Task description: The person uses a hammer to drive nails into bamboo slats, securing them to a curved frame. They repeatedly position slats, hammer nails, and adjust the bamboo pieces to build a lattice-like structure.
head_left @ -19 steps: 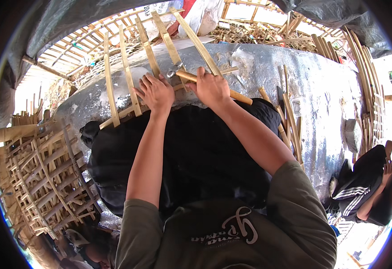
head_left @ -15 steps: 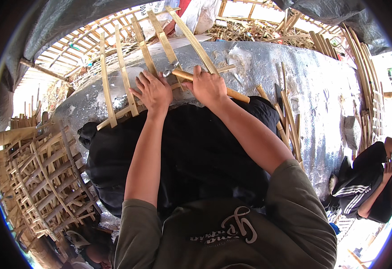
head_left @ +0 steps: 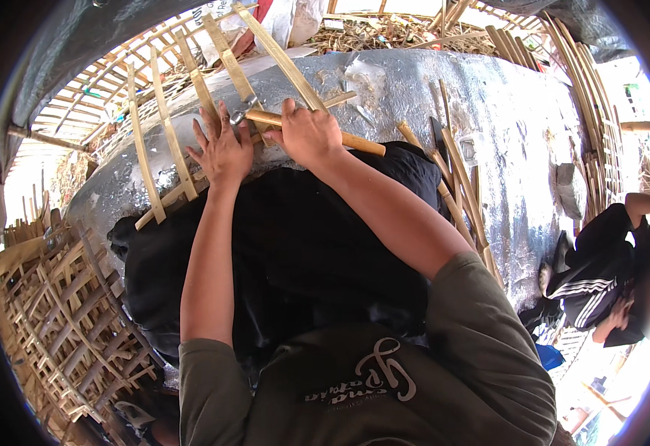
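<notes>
My right hand (head_left: 310, 135) is wrapped round the wooden handle of a hammer (head_left: 362, 144). The metal head lies to the left, over the crosspiece of a frame of bamboo slats (head_left: 284, 65). Beside the hammer head, my left hand (head_left: 225, 154) rests with fingers spread over the slats and grips nothing that I can see. Several slats run away from me across one thin crosspiece (head_left: 145, 220), whose middle is partly hidden by my hands. Black cloth (head_left: 303, 245) covers my lap just below the frame.
A silvery sheet (head_left: 518, 149) covers the surface around me. Loose bamboo strips (head_left: 462, 186) lie right of my lap. Stacked bamboo lattices (head_left: 65, 320) stand at the left, and long strips (head_left: 585, 97) lean at the far right. Another person (head_left: 600, 260) sits at the right.
My left hand's fingers have straightened and spread apart. The hammer stays in my right hand, its head still over the slats. The whole view has shifted, and the other person's arm has moved.
</notes>
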Tool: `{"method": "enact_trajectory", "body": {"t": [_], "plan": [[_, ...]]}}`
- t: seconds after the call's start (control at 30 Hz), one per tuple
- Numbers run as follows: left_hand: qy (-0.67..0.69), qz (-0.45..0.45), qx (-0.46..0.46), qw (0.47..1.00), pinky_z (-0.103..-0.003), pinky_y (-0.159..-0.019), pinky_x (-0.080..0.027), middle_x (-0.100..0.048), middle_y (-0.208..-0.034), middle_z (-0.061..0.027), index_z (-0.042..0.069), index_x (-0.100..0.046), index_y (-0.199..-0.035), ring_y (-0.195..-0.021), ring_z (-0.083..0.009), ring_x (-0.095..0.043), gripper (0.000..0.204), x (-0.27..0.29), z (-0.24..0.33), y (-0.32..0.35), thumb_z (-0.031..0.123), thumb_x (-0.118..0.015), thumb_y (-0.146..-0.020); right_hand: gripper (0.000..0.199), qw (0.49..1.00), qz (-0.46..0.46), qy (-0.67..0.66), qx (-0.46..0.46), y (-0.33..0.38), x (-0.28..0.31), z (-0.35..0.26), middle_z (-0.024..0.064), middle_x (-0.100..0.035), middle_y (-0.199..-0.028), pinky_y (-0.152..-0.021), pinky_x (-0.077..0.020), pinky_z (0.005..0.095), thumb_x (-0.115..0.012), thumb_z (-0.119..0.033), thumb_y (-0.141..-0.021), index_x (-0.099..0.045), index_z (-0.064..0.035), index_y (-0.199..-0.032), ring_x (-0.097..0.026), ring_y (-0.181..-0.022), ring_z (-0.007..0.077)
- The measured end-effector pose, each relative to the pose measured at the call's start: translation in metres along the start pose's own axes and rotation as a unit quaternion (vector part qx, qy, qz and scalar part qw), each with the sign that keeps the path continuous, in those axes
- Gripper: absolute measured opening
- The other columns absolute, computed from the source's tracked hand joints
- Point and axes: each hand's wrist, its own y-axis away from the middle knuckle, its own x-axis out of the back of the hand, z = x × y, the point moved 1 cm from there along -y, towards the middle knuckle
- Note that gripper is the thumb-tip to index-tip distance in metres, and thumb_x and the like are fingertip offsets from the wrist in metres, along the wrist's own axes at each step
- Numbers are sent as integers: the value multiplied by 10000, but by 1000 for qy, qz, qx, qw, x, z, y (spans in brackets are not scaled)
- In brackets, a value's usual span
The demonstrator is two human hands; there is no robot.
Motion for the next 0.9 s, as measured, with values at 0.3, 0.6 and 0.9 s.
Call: {"method": "enact_trajectory", "body": {"t": [0.3, 0.6, 0.9], "plan": [[30, -1, -35, 999, -669, -1195, -166, -128, -1710, -113, 302, -238, -1627, -1566, -383, -104, 948, -4, -5, -2, 775, -544, -865, 582, 1000, 22, 13, 14, 0, -10, 4, 157, -735, -873, -688, -607, 442, -614, -556, -946, -526, 3, -1081, -752, -824, 344], [33, -28, -41, 998, -706, -1192, -98, -52, -1721, -107, 393, -221, -1618, -1554, -462, 37, 853, 3, -1, 1, 746, -509, -897, 613, 1000, 11, -7, -6, 0, -6, 3, 173, -732, -898, -720, -611, 453, -642, -560, -929, -528, 7, -1135, -747, -852, 368], [6, 5, -59, 998, -746, -1169, -66, -96, -1715, -112, 397, -314, -1589, -1553, -467, 29, 750, -1, -6, 4, 693, -502, -926, 584, 998, 64, -13, 20, 4, -4, 2, 183, -716, -806, -667, -610, 463, -630, -562, -940, -535, 2, -1060, -739, -753, 392]]}}
